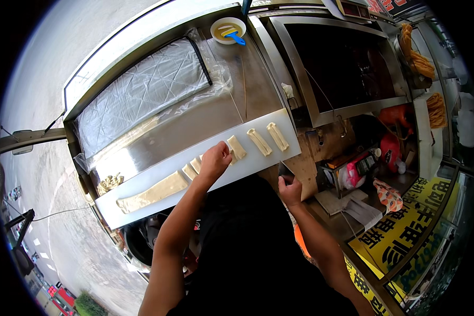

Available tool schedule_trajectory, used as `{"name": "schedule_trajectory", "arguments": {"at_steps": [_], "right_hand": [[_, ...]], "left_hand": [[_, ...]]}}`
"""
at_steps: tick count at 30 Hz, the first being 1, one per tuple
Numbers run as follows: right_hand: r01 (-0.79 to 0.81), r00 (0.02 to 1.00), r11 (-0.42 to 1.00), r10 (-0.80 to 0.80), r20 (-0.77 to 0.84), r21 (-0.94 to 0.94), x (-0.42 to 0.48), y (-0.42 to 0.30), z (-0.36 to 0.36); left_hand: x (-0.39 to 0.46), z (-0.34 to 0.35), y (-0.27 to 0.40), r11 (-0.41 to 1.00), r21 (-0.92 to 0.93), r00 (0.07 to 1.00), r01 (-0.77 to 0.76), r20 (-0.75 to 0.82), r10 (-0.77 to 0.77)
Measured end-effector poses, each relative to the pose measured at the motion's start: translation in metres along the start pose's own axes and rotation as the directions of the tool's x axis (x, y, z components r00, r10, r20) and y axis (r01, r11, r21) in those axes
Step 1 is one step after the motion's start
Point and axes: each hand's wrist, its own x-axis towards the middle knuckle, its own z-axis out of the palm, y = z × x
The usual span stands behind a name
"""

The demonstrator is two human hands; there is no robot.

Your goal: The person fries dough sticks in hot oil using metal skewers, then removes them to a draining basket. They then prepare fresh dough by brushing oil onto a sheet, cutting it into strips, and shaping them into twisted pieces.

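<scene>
My left hand (216,158), fingers curled, is over a row of cut dough strips on a white cutting board (150,213). Its fingertips meet the edge of a dough strip (237,147); whether they pinch dough is hidden. To the right lie two stacked dough strips, one (259,142) slanted and another (277,136) near the board's end. Left of the hand rests a long flat sheet of dough (154,192). My right hand (290,190) grips a broad-bladed cutter (286,170), its blade just off the board's front right edge.
Behind the board stand a white bowl (220,27) with liquid and a blue-handled brush (235,36), thin sticks (243,87), and a plastic-covered quilted cover (146,91). A dark fryer vat (339,63) is at right, with fried dough sticks (418,63) beyond. Dough scraps (110,183) lie left.
</scene>
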Motion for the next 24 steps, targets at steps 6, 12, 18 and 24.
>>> {"name": "schedule_trajectory", "arguments": {"at_steps": [6, 12, 18, 24], "right_hand": [[-0.074, 0.994, 0.997, 0.071, 0.079, 0.029, 0.011, -0.002, 0.014], [-0.061, 0.994, 0.998, 0.059, 0.091, 0.018, 0.014, -0.004, 0.014], [-0.07, 0.991, 0.997, 0.068, 0.114, 0.018, 0.014, -0.011, 0.013], [-0.016, 0.999, 1.0, 0.017, 0.05, -0.005, 0.016, -0.015, 0.016]], "left_hand": [[-0.017, 0.03, 0.031, 0.971, 0.037, 0.922, -0.236, -0.307, 0.236], [0.013, 0.039, 0.017, 0.995, 0.033, 0.897, -0.095, -0.431, 0.1], [0.038, 0.016, 0.009, 0.992, 0.12, 0.999, -0.04, 0.022, 0.038], [0.029, 0.008, 0.03, 0.903, -0.428, 0.92, 0.046, 0.369, 0.128]]}}
